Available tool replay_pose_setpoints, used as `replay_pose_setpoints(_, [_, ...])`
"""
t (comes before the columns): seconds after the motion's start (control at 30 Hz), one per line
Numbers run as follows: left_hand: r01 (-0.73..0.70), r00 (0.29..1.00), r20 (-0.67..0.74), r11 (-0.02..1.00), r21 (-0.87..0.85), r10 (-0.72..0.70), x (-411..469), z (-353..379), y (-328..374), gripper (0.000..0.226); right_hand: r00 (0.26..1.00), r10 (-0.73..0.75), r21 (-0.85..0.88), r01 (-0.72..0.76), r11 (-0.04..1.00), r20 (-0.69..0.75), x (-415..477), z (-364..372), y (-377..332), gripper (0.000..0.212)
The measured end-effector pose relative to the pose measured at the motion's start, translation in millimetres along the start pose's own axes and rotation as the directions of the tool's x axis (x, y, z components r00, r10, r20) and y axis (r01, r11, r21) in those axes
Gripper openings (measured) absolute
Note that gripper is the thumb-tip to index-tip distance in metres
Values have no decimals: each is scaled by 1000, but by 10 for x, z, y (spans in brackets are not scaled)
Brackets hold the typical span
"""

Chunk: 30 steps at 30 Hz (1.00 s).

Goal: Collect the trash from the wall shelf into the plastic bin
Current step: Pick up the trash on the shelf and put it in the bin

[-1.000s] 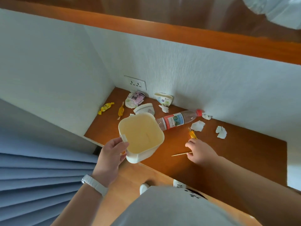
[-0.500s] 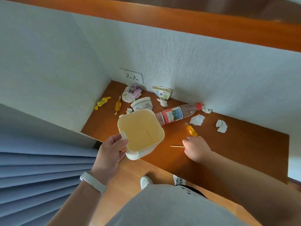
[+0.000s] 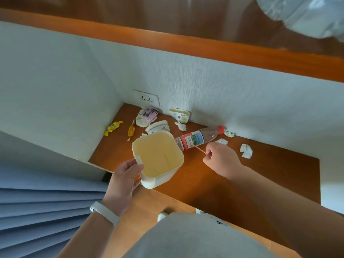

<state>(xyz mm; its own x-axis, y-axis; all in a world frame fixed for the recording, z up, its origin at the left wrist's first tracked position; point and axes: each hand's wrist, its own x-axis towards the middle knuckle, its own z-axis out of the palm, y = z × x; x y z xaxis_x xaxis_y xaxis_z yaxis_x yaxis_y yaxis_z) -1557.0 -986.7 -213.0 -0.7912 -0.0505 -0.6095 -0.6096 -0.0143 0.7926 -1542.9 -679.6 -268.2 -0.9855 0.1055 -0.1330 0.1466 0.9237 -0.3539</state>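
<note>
- Cream, square, open-topped plastic bin (image 3: 160, 180), gripped at its near-left wall by the left hand (image 3: 124, 176).
- The right hand (image 3: 220, 161) pinched a thin stick (image 3: 200, 150).

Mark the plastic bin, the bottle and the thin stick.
plastic bin (image 3: 162, 180), head view, outer near wall
bottle (image 3: 191, 141), head view, on its label
thin stick (image 3: 200, 150), head view, mid-shaft

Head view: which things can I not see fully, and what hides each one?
All in the head view:
- Plastic bottle: base end hidden behind the plastic bin's rim.
- Paper cup: lower part hidden by the same rim.
- Stick: near end hidden inside the right hand that pinches it.
- White scrap: partly behind the right hand.
- Clear object, top right: cut off by the frame edge.
</note>
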Motion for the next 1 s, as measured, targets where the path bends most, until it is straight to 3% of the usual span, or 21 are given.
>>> replay_pose_setpoints(0.2, [-1, 999, 34, 999, 42, 0, -18, 199, 41, 16, 971, -89, 311, 156, 938, -221, 32, -638, -485, 17])
replay_pose_setpoints(0.33, [1, 998, 68, 997, 71, -5, -8, 314, 37, 19, 956, -170, 442, 263, 858, -239, 6, -814, -793, 10])
replay_pose_setpoints(0.7, [-3, 995, 99, 997, 81, -5, -15, 523, 1, 20, 967, -204, 444, 252, 860, -155, -78, -454, -626, 8])
replay_pose_setpoints(0.87, [-18, 994, 105, 995, 103, 8, -26, 549, 8, 23, 972, -156, 446, 221, 867, -179, -140, -377, -390, 7])
replay_pose_setpoints(1.0, [6, 997, 78, 997, 74, -11, -13, 599, 16, 22, 985, -44, 438, 113, 892, -165, -177, -298, -75, 10])
